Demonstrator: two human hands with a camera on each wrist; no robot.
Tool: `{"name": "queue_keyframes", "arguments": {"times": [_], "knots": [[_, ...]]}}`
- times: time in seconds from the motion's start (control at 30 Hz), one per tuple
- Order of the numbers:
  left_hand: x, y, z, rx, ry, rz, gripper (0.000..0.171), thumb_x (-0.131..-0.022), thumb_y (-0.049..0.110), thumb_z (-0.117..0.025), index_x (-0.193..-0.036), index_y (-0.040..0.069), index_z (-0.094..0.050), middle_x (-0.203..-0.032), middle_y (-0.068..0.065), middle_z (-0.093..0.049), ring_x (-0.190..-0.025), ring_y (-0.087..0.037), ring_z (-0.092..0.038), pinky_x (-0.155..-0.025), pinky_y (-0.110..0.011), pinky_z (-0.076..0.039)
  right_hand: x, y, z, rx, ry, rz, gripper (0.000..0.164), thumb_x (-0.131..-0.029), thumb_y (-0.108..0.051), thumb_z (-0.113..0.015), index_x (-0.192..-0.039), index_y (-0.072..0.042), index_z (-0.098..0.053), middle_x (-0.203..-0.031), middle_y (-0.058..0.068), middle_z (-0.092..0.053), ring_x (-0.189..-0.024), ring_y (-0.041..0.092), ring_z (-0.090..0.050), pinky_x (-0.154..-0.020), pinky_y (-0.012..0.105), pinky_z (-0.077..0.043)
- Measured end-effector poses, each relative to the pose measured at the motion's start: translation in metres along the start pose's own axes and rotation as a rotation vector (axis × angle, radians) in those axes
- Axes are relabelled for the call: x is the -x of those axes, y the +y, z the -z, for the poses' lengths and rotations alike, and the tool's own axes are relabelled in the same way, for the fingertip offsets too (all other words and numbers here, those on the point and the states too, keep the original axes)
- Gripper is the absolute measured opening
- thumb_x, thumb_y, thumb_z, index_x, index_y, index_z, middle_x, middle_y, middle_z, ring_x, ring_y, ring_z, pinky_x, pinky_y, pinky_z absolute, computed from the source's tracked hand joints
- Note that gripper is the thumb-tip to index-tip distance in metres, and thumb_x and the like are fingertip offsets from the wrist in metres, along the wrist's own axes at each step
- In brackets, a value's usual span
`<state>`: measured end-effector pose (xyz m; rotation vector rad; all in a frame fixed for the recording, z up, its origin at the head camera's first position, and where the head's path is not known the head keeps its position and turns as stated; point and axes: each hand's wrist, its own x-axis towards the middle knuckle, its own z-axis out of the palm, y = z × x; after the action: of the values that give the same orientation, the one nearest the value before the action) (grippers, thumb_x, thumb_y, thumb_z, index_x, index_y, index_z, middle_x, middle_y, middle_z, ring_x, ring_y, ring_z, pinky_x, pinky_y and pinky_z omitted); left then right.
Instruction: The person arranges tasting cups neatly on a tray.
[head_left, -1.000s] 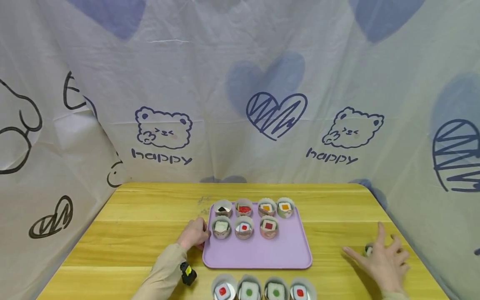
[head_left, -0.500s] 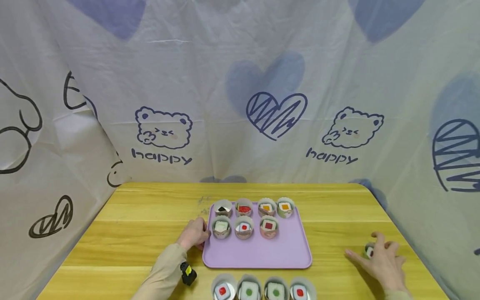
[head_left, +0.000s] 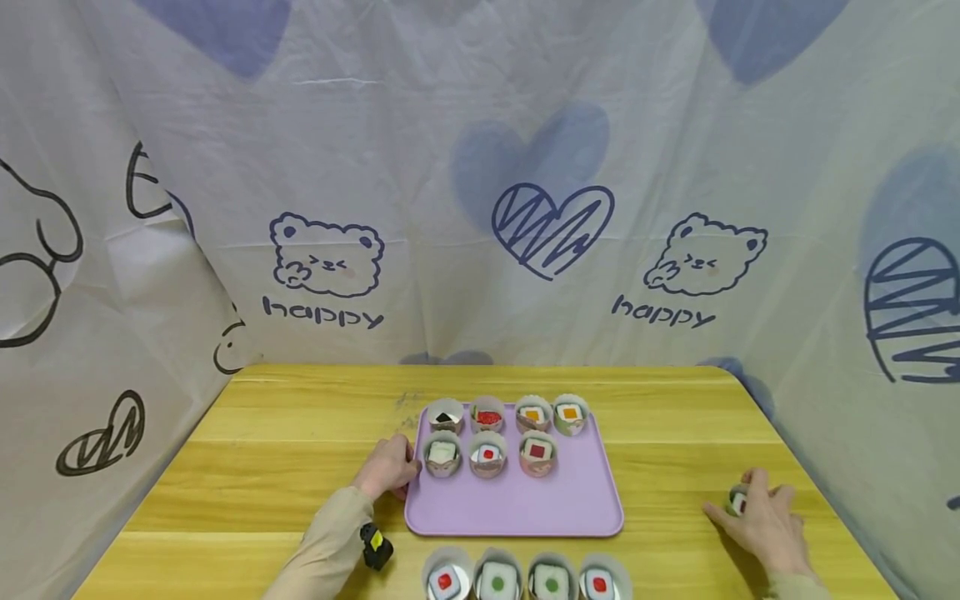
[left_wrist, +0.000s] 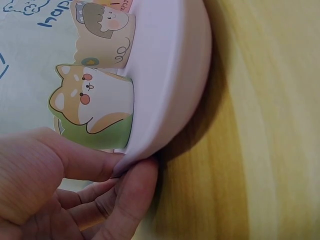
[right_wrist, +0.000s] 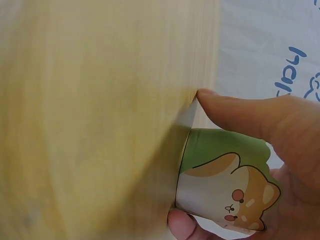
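My left hand [head_left: 388, 468] pinches the left rim of the lilac tray [head_left: 517, 510] between thumb and fingers, close up in the left wrist view. Several paper cups with small cakes stand on the tray in two rows, among them a dog-print cup [left_wrist: 95, 107] near my left thumb. At the right of the table, my right hand [head_left: 770, 527] spreads around another dog-print paper cup [right_wrist: 225, 180], which holds a small pale cake with a dark red patch. The right thumb is apart from that cup; a fingertip sits close to its other side, contact unclear.
Several more cake cups [head_left: 551, 579] stand in a row along the front edge of view, just before the tray. A black device with a yellow mark [head_left: 377, 547] sits at the left sleeve. A printed cloth [head_left: 480, 167] hangs behind the wooden table [head_left: 675, 425].
My right hand has lowered around the cup at the right, its spread thumb and fingers drawing nearer together. The left hand and the tray have stayed in place.
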<state>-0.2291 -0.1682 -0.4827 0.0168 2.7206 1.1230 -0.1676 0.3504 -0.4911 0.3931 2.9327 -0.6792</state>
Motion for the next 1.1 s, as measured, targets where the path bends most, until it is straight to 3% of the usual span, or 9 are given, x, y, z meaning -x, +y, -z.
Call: {"name": "queue_keyframes", "arguments": {"times": [0.27,0.73,1.1], "knots": [[-0.002,-0.002,0.0,0.03,-0.023,-0.006,0.007,-0.09,-0.001,-0.059,-0.086,-0.006,-0.056,-0.077,-0.02,-0.062,-0.053,-0.022,-0.066,-0.048,-0.029,-0.06,-0.001,0.0,0.002,-0.007,-0.059,-0.016,0.065,-0.092,-0.03,-0.068,-0.124,0.005,-0.024,-0.109,0.041,-0.029,-0.096,0.057,-0.045,-0.078,0.061,-0.043],[-0.002,-0.001,0.0,-0.001,-0.008,0.002,0.007,-0.092,-0.001,-0.059,-0.088,-0.006,-0.057,-0.078,-0.019,-0.063,-0.055,-0.022,-0.067,-0.049,-0.03,-0.06,0.001,-0.001,0.003,0.0,0.045,0.025,0.059,-0.084,-0.024,-0.069,-0.12,0.005,-0.032,-0.1,0.034,-0.045,-0.087,0.042,-0.052,-0.071,0.05,-0.046],[-0.002,-0.003,-0.002,0.02,-0.001,-0.007,0.005,-0.09,-0.003,-0.058,-0.086,-0.007,-0.057,-0.077,-0.021,-0.063,-0.053,-0.022,-0.067,-0.048,-0.03,-0.06,0.001,-0.016,0.004,-0.017,0.089,0.061,0.063,-0.082,-0.024,-0.072,-0.124,0.007,-0.035,-0.101,0.035,-0.05,-0.084,0.041,-0.055,-0.064,0.046,-0.047]]}}
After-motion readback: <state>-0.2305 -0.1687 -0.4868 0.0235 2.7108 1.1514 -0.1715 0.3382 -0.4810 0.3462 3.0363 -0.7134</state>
